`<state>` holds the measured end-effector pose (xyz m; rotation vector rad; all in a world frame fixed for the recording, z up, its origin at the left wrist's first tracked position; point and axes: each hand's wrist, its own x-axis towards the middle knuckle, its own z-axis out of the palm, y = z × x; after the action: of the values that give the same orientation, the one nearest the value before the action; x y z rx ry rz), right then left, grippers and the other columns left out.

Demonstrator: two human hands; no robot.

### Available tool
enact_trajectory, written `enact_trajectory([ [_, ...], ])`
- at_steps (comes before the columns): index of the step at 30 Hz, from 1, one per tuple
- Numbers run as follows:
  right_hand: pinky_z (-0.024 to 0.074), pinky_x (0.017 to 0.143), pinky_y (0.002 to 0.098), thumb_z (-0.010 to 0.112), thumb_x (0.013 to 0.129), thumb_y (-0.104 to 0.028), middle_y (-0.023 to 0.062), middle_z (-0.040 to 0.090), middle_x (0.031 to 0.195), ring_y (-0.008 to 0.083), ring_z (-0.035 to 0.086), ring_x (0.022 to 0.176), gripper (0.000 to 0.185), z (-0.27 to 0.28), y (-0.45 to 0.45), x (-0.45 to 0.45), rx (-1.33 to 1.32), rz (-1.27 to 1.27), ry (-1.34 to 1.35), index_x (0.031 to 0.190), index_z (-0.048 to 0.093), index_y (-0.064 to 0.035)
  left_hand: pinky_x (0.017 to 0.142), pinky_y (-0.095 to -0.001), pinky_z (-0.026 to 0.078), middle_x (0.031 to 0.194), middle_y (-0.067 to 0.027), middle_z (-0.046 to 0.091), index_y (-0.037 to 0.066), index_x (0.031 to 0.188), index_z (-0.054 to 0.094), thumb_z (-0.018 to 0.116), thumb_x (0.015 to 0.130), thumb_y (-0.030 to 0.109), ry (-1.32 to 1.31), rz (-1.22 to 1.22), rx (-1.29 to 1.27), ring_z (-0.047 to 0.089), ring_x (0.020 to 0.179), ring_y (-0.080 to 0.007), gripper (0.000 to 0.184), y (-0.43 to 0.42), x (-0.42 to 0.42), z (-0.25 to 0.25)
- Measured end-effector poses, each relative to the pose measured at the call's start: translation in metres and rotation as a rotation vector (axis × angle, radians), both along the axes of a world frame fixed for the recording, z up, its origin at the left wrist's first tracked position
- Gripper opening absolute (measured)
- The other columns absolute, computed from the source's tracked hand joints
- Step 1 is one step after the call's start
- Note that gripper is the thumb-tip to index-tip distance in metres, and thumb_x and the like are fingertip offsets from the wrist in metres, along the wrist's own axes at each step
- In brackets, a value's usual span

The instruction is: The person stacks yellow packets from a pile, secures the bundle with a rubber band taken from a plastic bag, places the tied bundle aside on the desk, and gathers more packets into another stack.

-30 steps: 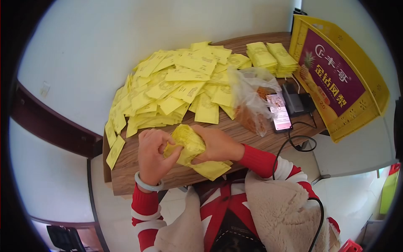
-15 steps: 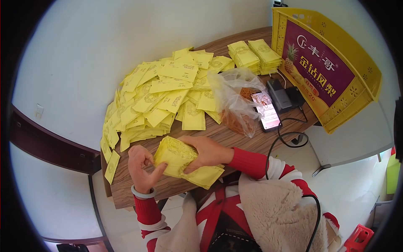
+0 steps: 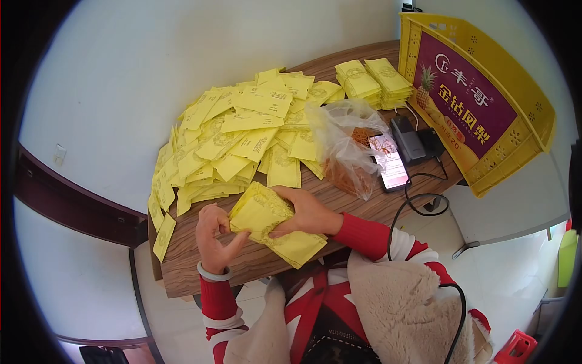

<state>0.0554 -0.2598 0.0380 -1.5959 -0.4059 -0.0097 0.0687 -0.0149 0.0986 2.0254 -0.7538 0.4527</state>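
A bundle of yellow packets (image 3: 260, 209) hangs over the near edge of the wooden table, gripped from the right by my right hand (image 3: 308, 212). At the bundle's left end is my left hand (image 3: 217, 237), its thumb touching a corner and its other fingers curled; whatever they hold is too small to make out. More yellow packets stick out below my right hand. Beyond both hands lies a large loose pile of yellow packets (image 3: 236, 130). To the right, a clear plastic bag (image 3: 348, 145) holds orange-brown rubber bands.
Two neat packet stacks (image 3: 359, 80) stand at the back of the table (image 3: 200, 267). A lit phone (image 3: 390, 162), a power bank (image 3: 408, 138) and a black cable (image 3: 418, 200) lie on the right. A yellow crate (image 3: 479, 97) leans beside them. Behind is a wall.
The camera view has shifted. The bundle has been tilted and turned a little between my hands, and my left hand has moved from over its top to its left corner.
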Motion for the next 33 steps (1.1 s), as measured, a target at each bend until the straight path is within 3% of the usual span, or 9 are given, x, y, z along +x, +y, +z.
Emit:
enact_trajectory([
  [5, 0.0500, 0.098, 0.0313, 0.094, 0.060, -0.017, 0.0095, 0.071, 0.125, 0.0219, 0.066, 0.107, 0.088, 0.011, -0.016, 0.003, -0.019, 0.191, -0.014, 0.140, 0.059, -0.0031, 0.106, -0.0416, 0.039, 0.066, 0.0041, 0.046, 0.015, 0.072, 0.049, 0.085, 0.063, 0.024, -0.022, -0.040, 0.103, 0.040, 0.067, -0.0183, 0.038, 0.004, -0.002, 0.007],
  [10, 0.0475, 0.100, 0.0310, 0.097, 0.060, -0.021, 0.0083, 0.070, 0.127, 0.0203, 0.063, 0.109, 0.091, 0.023, -0.025, 0.002, -0.183, 0.321, 0.001, 0.140, 0.059, -0.0007, 0.106, -0.0416, 0.039, 0.066, 0.0037, 0.047, 0.015, 0.074, 0.051, 0.086, 0.061, 0.021, -0.057, -0.140, 0.221, 0.044, 0.068, -0.0178, 0.038, 0.013, -0.003, 0.003],
  [15, 0.0480, 0.099, 0.0312, 0.095, 0.064, -0.018, 0.0103, 0.070, 0.126, 0.0198, 0.063, 0.109, 0.086, 0.018, -0.020, 0.002, -0.127, 0.296, -0.039, 0.140, 0.058, -0.0009, 0.105, -0.0414, 0.041, 0.068, 0.0030, 0.050, 0.014, 0.076, 0.053, 0.086, 0.062, 0.017, -0.020, -0.126, 0.133, 0.046, 0.068, -0.0183, 0.036, 0.014, -0.005, -0.011],
  [20, 0.0492, 0.098, 0.0315, 0.091, 0.069, -0.012, 0.0127, 0.069, 0.126, 0.0211, 0.063, 0.108, 0.081, 0.005, -0.004, 0.006, 0.187, 0.018, 0.230, 0.141, 0.056, -0.0003, 0.101, -0.0394, 0.044, 0.070, 0.0021, 0.051, 0.011, 0.078, 0.056, 0.084, 0.069, 0.012, 0.195, -0.025, -0.078, 0.047, 0.070, -0.0173, 0.030, -0.004, -0.016, -0.026],
  [25, 0.0510, 0.095, 0.0302, 0.088, 0.074, -0.007, 0.0153, 0.068, 0.126, 0.0219, 0.064, 0.108, 0.078, -0.002, 0.000, 0.005, 0.179, 0.020, 0.223, 0.142, 0.052, 0.0010, 0.098, -0.0377, 0.048, 0.088, -0.0034, 0.059, 0.006, 0.096, 0.060, 0.081, 0.076, 0.006, 0.486, -0.017, -0.155, 0.054, 0.081, -0.0173, 0.029, -0.026, -0.025, -0.038],
  [29, 0.0522, 0.094, 0.0293, 0.085, 0.078, -0.006, 0.0167, 0.067, 0.127, 0.0215, 0.065, 0.109, 0.075, 0.005, 0.001, -0.002, 0.341, -0.019, 0.343, 0.143, 0.050, 0.0018, 0.099, -0.0355, 0.050, 0.116, -0.0115, 0.061, 0.002, 0.123, 0.054, 0.081, 0.079, 0.005, 0.405, 0.015, -0.410, 0.061, 0.100, -0.0211, 0.052, -0.036, -0.015, -0.057],
  [31, 0.0523, 0.094, 0.0291, 0.085, 0.079, -0.006, 0.0169, 0.067, 0.127, 0.0214, 0.064, 0.110, 0.074, 0.004, 0.003, -0.005, 0.338, -0.036, 0.320, 0.143, 0.049, 0.0016, 0.103, -0.0368, 0.050, 0.140, -0.0168, 0.053, 0.002, 0.143, 0.041, 0.082, 0.078, 0.005, 0.642, -0.058, -0.380, 0.060, 0.119, -0.0267, 0.076, -0.036, -0.018, -0.045],
  [33, 0.0525, 0.093, 0.0287, 0.083, 0.081, -0.006, 0.0175, 0.066, 0.128, 0.0210, 0.064, 0.111, 0.072, 0.002, 0.009, -0.009, 0.333, -0.071, 0.274, 0.144, 0.049, 0.0014, 0.103, -0.0364, 0.050, 0.141, -0.0176, 0.054, 0.001, 0.146, 0.038, 0.082, 0.079, 0.005, 0.663, -0.102, -0.364, 0.060, 0.121, -0.0273, 0.080, -0.038, -0.017, -0.048],
])
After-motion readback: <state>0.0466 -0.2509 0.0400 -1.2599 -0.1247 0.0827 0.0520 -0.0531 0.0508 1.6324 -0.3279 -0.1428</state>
